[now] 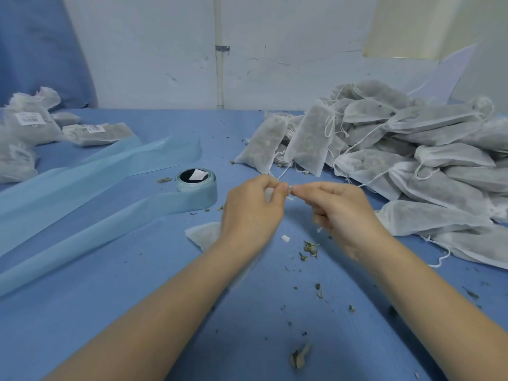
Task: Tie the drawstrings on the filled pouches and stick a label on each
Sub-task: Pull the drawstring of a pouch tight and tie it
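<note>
On the blue table (pixel 137 312), both hands met. The left hand (pixel 251 213) and right hand (pixel 339 213) pinched the drawstring (pixel 289 191); the pouch (pixel 204 236) lay under the left grip, its long axis unclear.

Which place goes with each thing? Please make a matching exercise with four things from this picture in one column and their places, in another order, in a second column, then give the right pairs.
Things:
1. label roll
2. labelled pouches
3. unlabelled pouches
4. drawstring

Places:
A. piled at the right of the table
B. pinched between the fingers of both hands
C. at the far left of the table
D. standing on the table just left of the left hand

Pairs: 1-D, 2-C, 3-A, 4-B
</note>
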Available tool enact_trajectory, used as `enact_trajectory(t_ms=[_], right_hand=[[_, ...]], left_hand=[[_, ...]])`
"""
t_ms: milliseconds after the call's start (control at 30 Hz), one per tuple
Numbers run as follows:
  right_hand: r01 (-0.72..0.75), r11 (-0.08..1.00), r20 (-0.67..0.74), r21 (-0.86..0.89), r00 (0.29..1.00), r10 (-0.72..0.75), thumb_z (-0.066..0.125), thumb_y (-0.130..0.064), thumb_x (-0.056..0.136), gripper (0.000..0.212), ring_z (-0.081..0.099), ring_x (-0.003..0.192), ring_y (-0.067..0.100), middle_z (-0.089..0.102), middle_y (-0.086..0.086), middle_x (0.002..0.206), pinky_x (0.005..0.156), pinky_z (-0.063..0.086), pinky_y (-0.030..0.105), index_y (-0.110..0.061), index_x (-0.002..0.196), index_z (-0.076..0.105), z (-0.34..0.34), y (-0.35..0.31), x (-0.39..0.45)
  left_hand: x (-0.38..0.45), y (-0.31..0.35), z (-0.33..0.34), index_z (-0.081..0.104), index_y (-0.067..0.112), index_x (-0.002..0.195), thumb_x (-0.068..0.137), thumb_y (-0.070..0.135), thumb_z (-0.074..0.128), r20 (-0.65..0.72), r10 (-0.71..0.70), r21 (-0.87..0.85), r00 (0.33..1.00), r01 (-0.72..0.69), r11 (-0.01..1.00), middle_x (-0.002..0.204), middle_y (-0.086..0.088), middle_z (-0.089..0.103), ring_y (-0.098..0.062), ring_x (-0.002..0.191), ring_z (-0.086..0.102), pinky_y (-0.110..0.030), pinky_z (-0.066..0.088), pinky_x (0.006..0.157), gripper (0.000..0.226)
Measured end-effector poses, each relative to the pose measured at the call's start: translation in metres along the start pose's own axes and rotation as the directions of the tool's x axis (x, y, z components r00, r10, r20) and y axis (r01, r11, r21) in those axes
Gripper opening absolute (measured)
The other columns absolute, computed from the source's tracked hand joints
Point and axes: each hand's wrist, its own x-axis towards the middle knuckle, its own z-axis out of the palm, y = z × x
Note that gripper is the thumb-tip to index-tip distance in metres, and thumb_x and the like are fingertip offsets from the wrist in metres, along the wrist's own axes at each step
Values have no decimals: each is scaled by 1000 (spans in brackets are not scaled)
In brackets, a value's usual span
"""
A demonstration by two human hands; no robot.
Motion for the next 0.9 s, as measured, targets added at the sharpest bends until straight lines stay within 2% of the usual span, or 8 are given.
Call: enact_trajectory(t_ms=[100, 267, 367, 433, 500, 567, 667, 900], right_hand=[[-20, 996, -20, 87, 1000, 22, 71, -17, 82, 10, 30, 42, 8, 38, -10, 49, 40, 27, 15, -10, 75, 76, 3, 2, 1], [-141, 929, 149, 342, 984, 95, 61, -13, 86, 25, 19, 46, 8, 28, -7, 55, 38, 15, 17, -14, 65, 73, 8, 3, 1], [-228, 879, 214, 420, 965, 148, 62, -17, 78, 19, 18, 44, 5, 26, -7, 56, 38, 13, 16, -15, 61, 71, 9, 4, 0], [-269, 842, 228, 467, 957, 179, 59, -16, 82, 18, 19, 43, 5, 27, -8, 55, 36, 15, 15, -13, 66, 68, 9, 4, 1], [-281, 827, 222, 488, 956, 193, 56, -15, 86, 15, 19, 42, 4, 28, -8, 53, 35, 17, 14, -11, 73, 64, 8, 3, 2], [-276, 830, 208, 485, 958, 198, 60, -16, 81, 12, 19, 43, 4, 29, -8, 54, 35, 17, 14, -11, 73, 66, 7, 3, 2], [-275, 837, 183, 474, 960, 212, 58, -16, 86, 18, 18, 44, 5, 28, -8, 54, 35, 18, 15, -11, 71, 66, 7, 3, 2], [-216, 871, 97, 441, 976, 193, 64, -11, 85, 28, 19, 43, 6, 29, -7, 52, 36, 17, 17, -13, 58, 68, 9, 3, -1]], left_hand=[[2, 0, 0, 66, 19, 89, 94, 34, 50, 33, -41, -26, 999, 42, 999, 84, 7, 69, -15, 88, 60, -30, 45, 79, 22], [6, -2, -2, 61, 25, 85, 96, 33, 46, 91, -87, -51, 992, 92, 994, 73, 17, 62, -8, 79, 55, -19, 39, 66, 20], [3, -1, 0, 55, 30, 77, 96, 32, 44, 118, -69, -15, 991, 71, 997, 77, 16, 63, -10, 84, 57, -27, 42, 72, 22], [0, -1, 2, 55, 28, 82, 96, 30, 45, 110, -22, 31, 994, 19, 999, 88, 13, 65, -13, 91, 58, -31, 44, 79, 17], [-3, -2, 5, 56, 26, 98, 94, 24, 50, 60, 76, 61, 995, -80, 995, 97, 12, 63, -11, 95, 55, -31, 42, 82, 8], [-6, -4, 5, 57, 23, 109, 89, 15, 56, -22, 221, 91, 975, -218, 972, 100, 11, 60, -13, 98, 52, -27, 39, 85, 21], [-10, -2, 4, 65, 16, 106, 82, 8, 60, -128, 360, 160, 924, -339, 927, 103, 3, 62, -21, 100, 53, -20, 34, 89, 26], [-11, -1, 5, 75, 12, 85, 80, 18, 73, -255, 299, 138, 919, -272, 952, 94, 1, 67, -24, 99, 54, -16, 34, 82, 8]])
